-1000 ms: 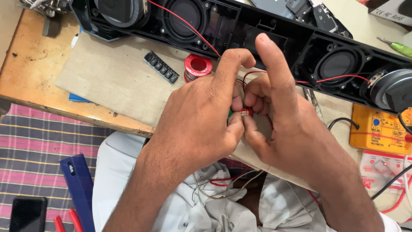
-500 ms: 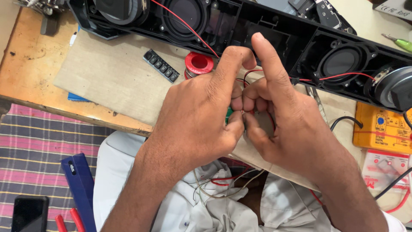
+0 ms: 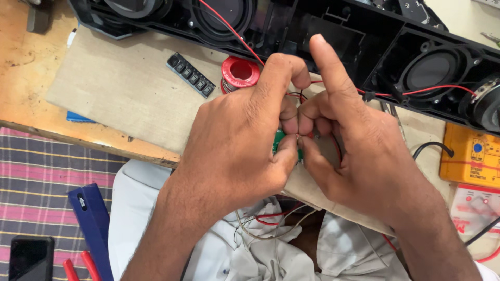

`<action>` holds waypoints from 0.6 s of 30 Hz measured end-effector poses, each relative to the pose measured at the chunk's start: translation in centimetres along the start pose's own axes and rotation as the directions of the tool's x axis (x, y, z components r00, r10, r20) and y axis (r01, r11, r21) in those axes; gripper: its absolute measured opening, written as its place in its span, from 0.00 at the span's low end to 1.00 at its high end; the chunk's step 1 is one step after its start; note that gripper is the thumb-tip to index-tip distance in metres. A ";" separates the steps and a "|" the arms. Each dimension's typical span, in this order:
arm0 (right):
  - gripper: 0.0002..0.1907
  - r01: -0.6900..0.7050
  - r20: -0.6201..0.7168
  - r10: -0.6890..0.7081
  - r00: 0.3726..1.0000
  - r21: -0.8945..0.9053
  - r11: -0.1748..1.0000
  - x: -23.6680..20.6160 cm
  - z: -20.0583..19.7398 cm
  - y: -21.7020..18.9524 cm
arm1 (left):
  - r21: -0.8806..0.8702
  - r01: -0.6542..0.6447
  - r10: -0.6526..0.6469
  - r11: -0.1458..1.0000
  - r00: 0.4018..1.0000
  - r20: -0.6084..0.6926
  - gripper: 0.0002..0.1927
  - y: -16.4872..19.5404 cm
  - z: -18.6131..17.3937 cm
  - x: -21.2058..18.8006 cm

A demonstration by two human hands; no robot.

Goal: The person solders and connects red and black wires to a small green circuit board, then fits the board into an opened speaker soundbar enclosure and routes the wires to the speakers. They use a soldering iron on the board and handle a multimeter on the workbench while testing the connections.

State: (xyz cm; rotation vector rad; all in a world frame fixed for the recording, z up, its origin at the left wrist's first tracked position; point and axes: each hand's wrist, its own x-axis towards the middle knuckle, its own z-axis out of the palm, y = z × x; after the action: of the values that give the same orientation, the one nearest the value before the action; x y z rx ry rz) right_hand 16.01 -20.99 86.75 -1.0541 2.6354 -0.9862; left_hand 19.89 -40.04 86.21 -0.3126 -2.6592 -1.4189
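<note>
My left hand [image 3: 234, 140] and my right hand [image 3: 359, 151] meet over the bench edge. Between their fingertips they pinch a small green circuit board [image 3: 280, 139] with thin red and black wires [image 3: 333, 145]; most of the board is hidden by my fingers. My right index finger sticks straight up. A red wire [image 3: 229, 28] runs from the board area up into the long black speaker housing [image 3: 333, 31], which lies open with round speaker cones [image 3: 435, 70] showing. More thin wires [image 3: 271, 221] hang below my hands onto my lap.
A red solder spool [image 3: 240, 72] and a black button strip [image 3: 191, 81] lie on the brown cardboard sheet [image 3: 120, 88]. A yellow multimeter [image 3: 469, 156] sits right. At lower left are a blue tool [image 3: 91, 224], a dark phone [image 3: 28, 257] and red-handled pliers [image 3: 78, 268] on striped cloth.
The view has moved closer and shifted slightly. My fingers have worked at the small board and wires, staying pinched together in the same spot.
</note>
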 end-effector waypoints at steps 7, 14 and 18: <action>0.51 0.000 -0.007 0.000 1.000 -0.035 0.999 0.0 0.3 0.0 | -0.019 -0.017 0.017 1.000 0.999 -0.034 0.27 -0.1 0.1 -0.1; 0.51 -0.051 0.014 0.051 0.999 -0.002 0.999 -0.8 0.3 1.0 | -0.007 -0.014 0.014 1.000 0.999 -0.044 0.25 -0.6 0.4 -0.3; 0.50 0.002 0.010 -0.003 1.000 0.062 0.998 -0.1 -0.5 -0.3 | -0.007 -0.003 0.003 1.000 1.000 -0.028 0.24 0.1 0.0 0.0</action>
State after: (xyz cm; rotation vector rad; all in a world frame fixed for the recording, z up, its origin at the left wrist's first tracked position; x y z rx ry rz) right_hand 16.09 -20.82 87.31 -1.0460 2.5784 -1.0532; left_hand 19.89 -39.98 86.24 -0.2951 -2.6308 -1.4214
